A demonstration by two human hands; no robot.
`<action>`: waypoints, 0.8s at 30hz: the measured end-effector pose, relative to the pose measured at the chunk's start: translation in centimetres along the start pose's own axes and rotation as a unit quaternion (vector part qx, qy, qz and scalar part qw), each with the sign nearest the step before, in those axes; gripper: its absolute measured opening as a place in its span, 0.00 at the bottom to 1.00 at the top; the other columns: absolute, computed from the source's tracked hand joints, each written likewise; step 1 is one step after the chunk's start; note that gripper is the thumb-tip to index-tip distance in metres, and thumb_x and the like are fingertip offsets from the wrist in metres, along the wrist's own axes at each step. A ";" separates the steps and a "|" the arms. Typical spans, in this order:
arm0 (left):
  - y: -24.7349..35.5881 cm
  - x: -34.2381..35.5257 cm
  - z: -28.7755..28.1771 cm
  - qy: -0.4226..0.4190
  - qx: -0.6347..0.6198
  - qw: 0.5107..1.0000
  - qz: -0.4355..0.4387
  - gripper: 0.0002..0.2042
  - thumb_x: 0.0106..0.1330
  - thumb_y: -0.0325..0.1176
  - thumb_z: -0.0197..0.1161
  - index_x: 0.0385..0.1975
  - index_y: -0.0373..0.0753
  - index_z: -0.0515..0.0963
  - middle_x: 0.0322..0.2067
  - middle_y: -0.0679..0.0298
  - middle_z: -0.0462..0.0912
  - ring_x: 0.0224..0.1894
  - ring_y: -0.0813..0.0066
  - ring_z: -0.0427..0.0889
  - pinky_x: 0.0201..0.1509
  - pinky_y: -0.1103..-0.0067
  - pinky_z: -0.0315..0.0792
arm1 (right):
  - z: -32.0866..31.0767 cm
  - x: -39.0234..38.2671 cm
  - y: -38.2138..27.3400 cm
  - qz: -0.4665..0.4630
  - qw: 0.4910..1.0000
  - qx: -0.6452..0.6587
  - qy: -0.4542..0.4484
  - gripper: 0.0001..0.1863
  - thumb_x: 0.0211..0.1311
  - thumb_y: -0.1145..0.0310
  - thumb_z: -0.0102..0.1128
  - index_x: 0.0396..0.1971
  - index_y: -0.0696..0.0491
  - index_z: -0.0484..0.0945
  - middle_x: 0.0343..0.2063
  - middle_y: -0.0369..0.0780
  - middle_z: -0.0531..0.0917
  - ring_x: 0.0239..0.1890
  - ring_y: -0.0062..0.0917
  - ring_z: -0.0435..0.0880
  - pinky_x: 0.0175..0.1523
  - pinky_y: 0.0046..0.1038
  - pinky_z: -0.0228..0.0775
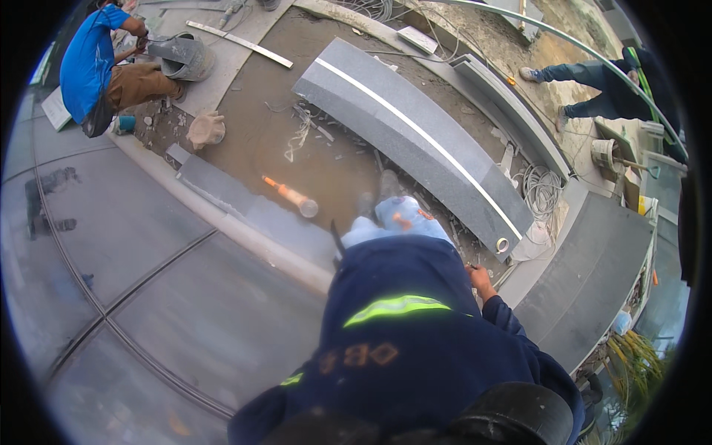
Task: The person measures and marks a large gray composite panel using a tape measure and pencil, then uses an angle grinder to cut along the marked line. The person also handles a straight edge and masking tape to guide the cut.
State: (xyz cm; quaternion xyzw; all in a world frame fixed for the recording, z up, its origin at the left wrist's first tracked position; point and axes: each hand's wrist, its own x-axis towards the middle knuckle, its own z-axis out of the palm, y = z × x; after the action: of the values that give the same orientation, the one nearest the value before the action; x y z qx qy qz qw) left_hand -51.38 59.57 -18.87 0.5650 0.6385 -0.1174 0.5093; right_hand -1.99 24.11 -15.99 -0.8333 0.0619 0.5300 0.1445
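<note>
My right hand [482,281] is at my right side, just beyond the dark blue sleeve, near the close end of a long curved grey slab [415,122]. Its fingers are closed around something small and dark that I cannot make out. A roll of tape [503,245] lies on that end of the slab, which has a white stripe along its length. My left hand is not in view, and my left arm is mostly hidden by my jacket [415,334]. Ahead to the left, an orange and pale tool [289,196] with a rounded end lies on the muddy ground.
At the far left a person in blue [93,63] bends over a grey bucket [187,58]. Another person [604,85] stands at the far right. A coiled cable [541,191] lies beyond the slab. Dark glossy panels [163,304] stretch along my left; a flat grey slab [593,267] is right.
</note>
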 end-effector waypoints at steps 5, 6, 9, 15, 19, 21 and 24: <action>4.7 1.4 -1.6 -0.005 0.019 0.999 0.030 0.10 0.60 0.25 0.60 0.42 0.35 0.79 0.35 0.61 0.82 0.33 0.71 0.81 0.38 0.76 0.75 | 0.6 5.2 -10.2 -0.049 0.998 0.022 -0.029 0.12 0.69 0.61 0.60 0.38 0.54 0.74 0.29 0.38 0.82 0.27 0.24 0.82 0.30 0.29 0.72; 6.1 2.2 -1.8 -0.014 0.026 0.999 0.041 0.10 0.60 0.25 0.60 0.42 0.35 0.79 0.35 0.61 0.82 0.33 0.72 0.81 0.38 0.76 0.75 | 0.8 6.6 -12.2 -0.062 0.997 0.043 -0.029 0.12 0.69 0.61 0.60 0.38 0.54 0.74 0.30 0.38 0.83 0.27 0.24 0.81 0.30 0.27 0.72; 8.7 4.5 -3.0 -0.024 0.053 0.996 0.068 0.10 0.60 0.25 0.61 0.42 0.35 0.79 0.34 0.61 0.83 0.33 0.72 0.81 0.38 0.77 0.75 | 2.5 4.9 -22.5 -0.139 0.988 0.064 -0.021 0.12 0.69 0.62 0.61 0.39 0.55 0.73 0.31 0.38 0.84 0.26 0.22 0.80 0.29 0.24 0.71; 14.4 12.9 -3.9 -0.100 0.117 0.977 0.149 0.10 0.61 0.25 0.61 0.41 0.36 0.79 0.34 0.62 0.83 0.32 0.72 0.82 0.37 0.77 0.75 | 6.0 0.9 -30.4 -0.206 0.976 0.051 0.040 0.17 0.66 0.61 0.64 0.44 0.59 0.76 0.32 0.43 0.86 0.30 0.26 0.86 0.35 0.28 0.75; 17.4 18.0 -5.6 -0.166 0.163 0.951 0.204 0.09 0.61 0.26 0.61 0.41 0.36 0.79 0.33 0.62 0.83 0.31 0.72 0.82 0.36 0.77 0.75 | 11.2 1.8 -25.8 -0.152 0.963 0.190 0.116 0.20 0.64 0.60 0.66 0.45 0.61 0.77 0.31 0.44 0.87 0.31 0.27 0.87 0.38 0.30 0.77; 17.9 19.9 -6.6 -0.196 0.184 0.937 0.222 0.09 0.61 0.26 0.62 0.41 0.36 0.79 0.33 0.62 0.83 0.31 0.72 0.82 0.35 0.78 0.75 | 14.8 0.1 -21.9 -0.088 0.974 0.164 0.130 0.16 0.58 0.59 0.68 0.35 0.58 0.80 0.28 0.42 0.87 0.29 0.27 0.86 0.38 0.31 0.75; 17.7 22.5 -9.3 -0.225 0.220 0.918 0.240 0.09 0.61 0.26 0.62 0.41 0.36 0.79 0.33 0.62 0.83 0.30 0.72 0.82 0.35 0.78 0.75 | 19.4 -5.5 -18.0 -0.076 0.986 0.088 0.120 0.17 0.59 0.57 0.67 0.36 0.58 0.80 0.30 0.43 0.87 0.30 0.27 0.86 0.39 0.32 0.76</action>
State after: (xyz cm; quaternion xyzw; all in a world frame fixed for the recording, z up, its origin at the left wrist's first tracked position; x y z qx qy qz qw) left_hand -37.80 85.74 -24.74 0.7576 0.3103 -0.2538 0.5151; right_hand -16.47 46.89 -15.59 -0.8773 0.0620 0.4061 0.2483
